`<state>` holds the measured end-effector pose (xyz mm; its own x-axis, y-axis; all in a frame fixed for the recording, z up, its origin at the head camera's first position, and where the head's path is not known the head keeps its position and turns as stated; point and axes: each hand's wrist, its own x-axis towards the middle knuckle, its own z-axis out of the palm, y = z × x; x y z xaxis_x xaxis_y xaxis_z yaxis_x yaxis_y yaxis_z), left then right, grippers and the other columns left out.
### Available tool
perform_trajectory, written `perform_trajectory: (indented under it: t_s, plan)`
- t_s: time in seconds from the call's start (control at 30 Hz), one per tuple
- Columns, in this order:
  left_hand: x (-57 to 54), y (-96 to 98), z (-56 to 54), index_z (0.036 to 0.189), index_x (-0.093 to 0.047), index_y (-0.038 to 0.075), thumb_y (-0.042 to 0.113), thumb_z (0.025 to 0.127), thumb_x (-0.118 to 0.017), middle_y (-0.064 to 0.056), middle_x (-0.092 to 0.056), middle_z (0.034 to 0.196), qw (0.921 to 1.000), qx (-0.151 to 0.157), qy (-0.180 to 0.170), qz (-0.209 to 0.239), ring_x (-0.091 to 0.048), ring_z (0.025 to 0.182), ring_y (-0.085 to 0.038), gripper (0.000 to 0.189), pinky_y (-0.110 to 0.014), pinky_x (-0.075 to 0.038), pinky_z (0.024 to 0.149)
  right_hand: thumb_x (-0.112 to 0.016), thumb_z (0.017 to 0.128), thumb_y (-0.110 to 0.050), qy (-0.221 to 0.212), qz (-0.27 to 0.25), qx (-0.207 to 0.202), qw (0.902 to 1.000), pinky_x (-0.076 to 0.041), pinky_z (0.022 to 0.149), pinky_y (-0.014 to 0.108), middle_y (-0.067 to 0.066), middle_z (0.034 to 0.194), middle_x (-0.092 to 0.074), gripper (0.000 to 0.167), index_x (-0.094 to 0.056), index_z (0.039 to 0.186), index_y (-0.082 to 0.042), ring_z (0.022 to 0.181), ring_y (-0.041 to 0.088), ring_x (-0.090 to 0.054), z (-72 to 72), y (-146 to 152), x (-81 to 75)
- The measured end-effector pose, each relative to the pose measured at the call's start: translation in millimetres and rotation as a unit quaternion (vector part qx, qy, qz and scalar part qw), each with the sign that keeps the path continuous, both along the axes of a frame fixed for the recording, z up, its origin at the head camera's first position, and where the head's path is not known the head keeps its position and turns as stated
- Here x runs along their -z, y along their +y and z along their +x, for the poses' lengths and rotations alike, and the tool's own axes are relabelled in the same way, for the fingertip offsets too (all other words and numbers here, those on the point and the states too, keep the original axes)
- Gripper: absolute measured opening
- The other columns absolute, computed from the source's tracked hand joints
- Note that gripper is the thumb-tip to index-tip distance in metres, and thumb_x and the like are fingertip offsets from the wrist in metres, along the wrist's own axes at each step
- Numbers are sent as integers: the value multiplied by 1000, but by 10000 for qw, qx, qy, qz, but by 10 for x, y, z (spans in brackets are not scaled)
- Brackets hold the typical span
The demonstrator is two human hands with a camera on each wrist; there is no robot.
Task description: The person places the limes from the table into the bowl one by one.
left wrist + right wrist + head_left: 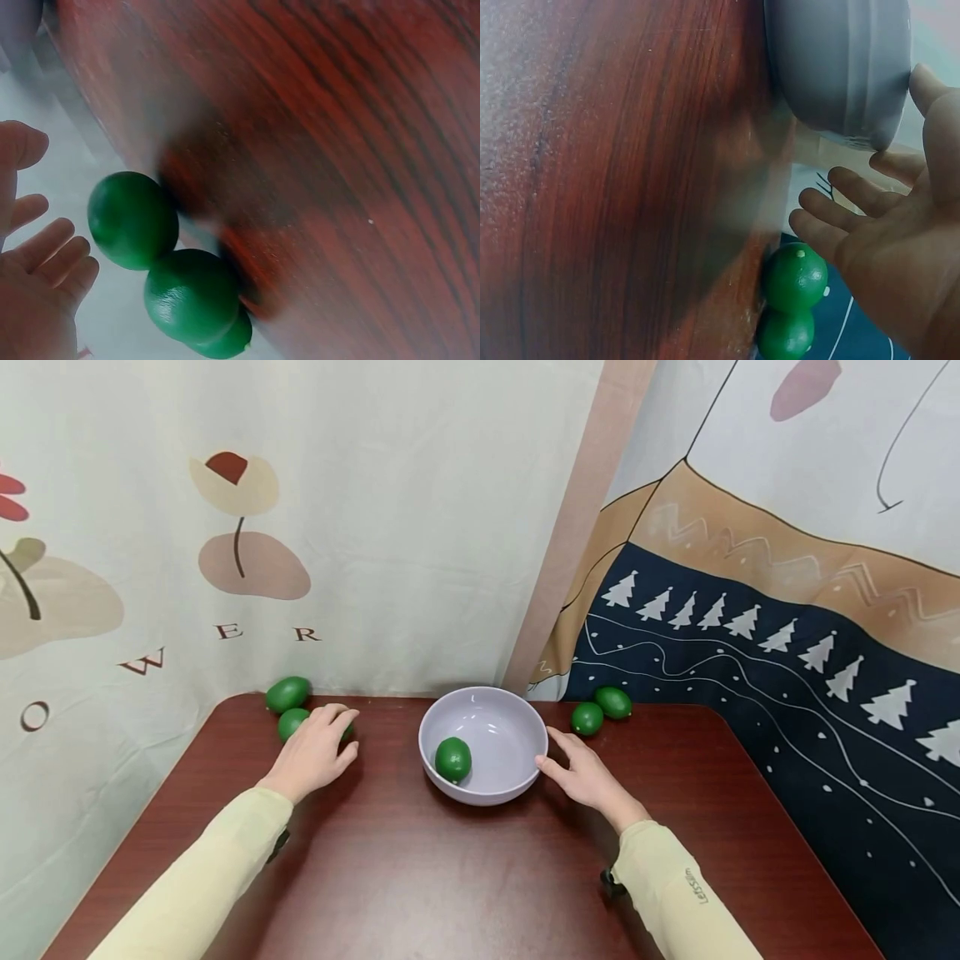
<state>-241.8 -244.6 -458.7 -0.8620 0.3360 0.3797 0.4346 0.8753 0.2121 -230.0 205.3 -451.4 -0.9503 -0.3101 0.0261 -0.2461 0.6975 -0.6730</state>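
A pale lilac bowl (510, 752) stands toward the back of the table, with one green lime (453, 760) inside at its left. My right hand (588, 772) touches the bowl's right rim with thumb and index fingertips; its other fingers extend loosely in the right wrist view. Over the left group of limes, my left hand (315, 752) hovers with relaxed, spread fingers and holds nothing. That group has a rear lime (288, 694), a middle lime (291, 723) and a third lime (133, 220), mostly hidden behind the hand in the head view.
Two more limes, a nearer lime (587, 718) and a farther lime (613, 702), lie at the back right beyond my right hand. The reddish-brown table (435, 893) ends at a pale printed curtain (420, 527) and a dark tree-patterned cloth (750, 693).
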Motion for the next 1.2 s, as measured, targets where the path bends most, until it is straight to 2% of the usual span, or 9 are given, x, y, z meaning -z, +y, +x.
perform_trajectory:
  t_s: [0.27,0.67,1.03,1.2]
  plan:
    - [20,-46,-37,141,-51,-9,11,92,-66,-29,-50,138,9990,-346,-253,84,-46,130,-48,56,-62,-41,107,-64,102,-36,-57,172,-7,9998,-37,117,60,21,154,-46,71,-38,159,-5,142,39,-45,10,-6,-33]
    - [104,-65,-85,148,-39,-15,16,96,-63,-35,-38,149,9948,-731,-705,69,-35,139,-52,65,-66,-32,114,-64,103,-36,-255,147,61,9995,-34,118,61,21,156,-44,71,-36,161,-6,144,40,-43,43,-34,-53]
    - [103,-28,-164,152,-34,-14,16,97,-62,-36,-31,156,9923,-815,-935,30,-29,145,-52,69,-66,-30,116,-64,102,-37,-341,108,71,9993,-35,117,61,20,155,-45,71,-35,161,-9,143,39,-44,21,-46,-47]
    - [130,-33,-183,150,-37,-14,13,95,-63,-36,-33,154,9936,-789,-811,19,-31,143,-52,67,-65,-32,115,-64,102,-36,-364,107,124,9992,-34,117,62,20,156,-45,70,-36,161,-9,144,39,-44,27,-60,-62]
